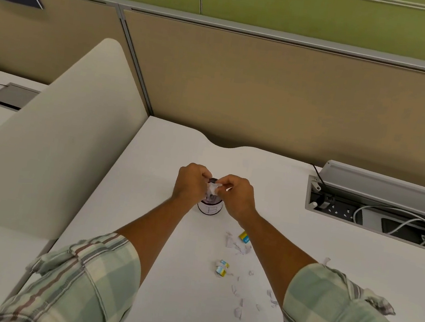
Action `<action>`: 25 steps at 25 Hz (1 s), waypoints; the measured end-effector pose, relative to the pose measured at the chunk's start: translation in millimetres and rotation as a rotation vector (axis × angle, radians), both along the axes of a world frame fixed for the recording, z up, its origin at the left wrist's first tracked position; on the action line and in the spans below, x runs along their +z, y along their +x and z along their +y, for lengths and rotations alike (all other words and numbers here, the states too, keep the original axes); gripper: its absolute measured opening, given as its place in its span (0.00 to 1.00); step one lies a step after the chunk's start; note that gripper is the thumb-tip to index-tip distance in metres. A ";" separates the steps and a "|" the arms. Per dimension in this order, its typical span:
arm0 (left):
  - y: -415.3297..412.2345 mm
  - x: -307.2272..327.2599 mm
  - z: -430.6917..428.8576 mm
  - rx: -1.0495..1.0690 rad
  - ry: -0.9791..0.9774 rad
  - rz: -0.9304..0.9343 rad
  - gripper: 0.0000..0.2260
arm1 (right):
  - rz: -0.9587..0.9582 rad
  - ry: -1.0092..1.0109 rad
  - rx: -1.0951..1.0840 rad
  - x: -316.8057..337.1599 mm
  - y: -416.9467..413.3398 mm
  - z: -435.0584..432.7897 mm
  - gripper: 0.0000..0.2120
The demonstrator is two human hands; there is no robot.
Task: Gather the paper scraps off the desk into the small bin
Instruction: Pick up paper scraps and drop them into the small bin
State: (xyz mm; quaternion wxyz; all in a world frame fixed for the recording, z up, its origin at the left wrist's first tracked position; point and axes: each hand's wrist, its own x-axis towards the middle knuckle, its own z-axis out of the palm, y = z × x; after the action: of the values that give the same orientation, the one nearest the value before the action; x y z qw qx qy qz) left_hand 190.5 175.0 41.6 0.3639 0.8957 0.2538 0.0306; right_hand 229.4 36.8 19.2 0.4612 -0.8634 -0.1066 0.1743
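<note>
White paper wad (213, 188): crumpled; we pinch it between both hands, directly over the bin's mouth.
Left hand (190, 185): fingers curled tight on the wad.
Right hand (238, 194): thumb and fingertips nipped onto it.
Small bin (209, 208): upright cylinder, white label, mid-desk toward the far edge.
Loose scraps (240, 297): scattered on the desk (169, 155) toward our near edge, some blue-yellow.

Bin (209, 209): small, upright, white label, mid-bench, partly hidden.
Crumpled scrap (213, 188): white, above the bin mouth.
Loose scraps (240, 298): white bits strewn near-right of bin.
</note>
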 end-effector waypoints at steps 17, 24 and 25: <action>-16.6 2.6 -4.1 0.065 -0.033 -0.111 0.06 | 0.075 0.154 -0.081 7.1 2.8 -28.2 0.07; -52.0 -15.1 -50.8 -0.060 -0.063 -0.251 0.05 | 0.061 0.021 -0.157 -8.1 -14.2 -103.6 0.06; -57.7 -20.5 -59.1 -0.095 -0.067 -0.258 0.04 | 0.056 -0.013 -0.147 -11.6 -18.3 -114.5 0.06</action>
State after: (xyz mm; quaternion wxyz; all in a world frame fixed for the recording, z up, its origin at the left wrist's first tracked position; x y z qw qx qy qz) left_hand 132.8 115.9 21.1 0.4241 0.8827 0.1634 0.1197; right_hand 211.0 -77.6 7.5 0.4700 -0.8667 -0.0289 0.1650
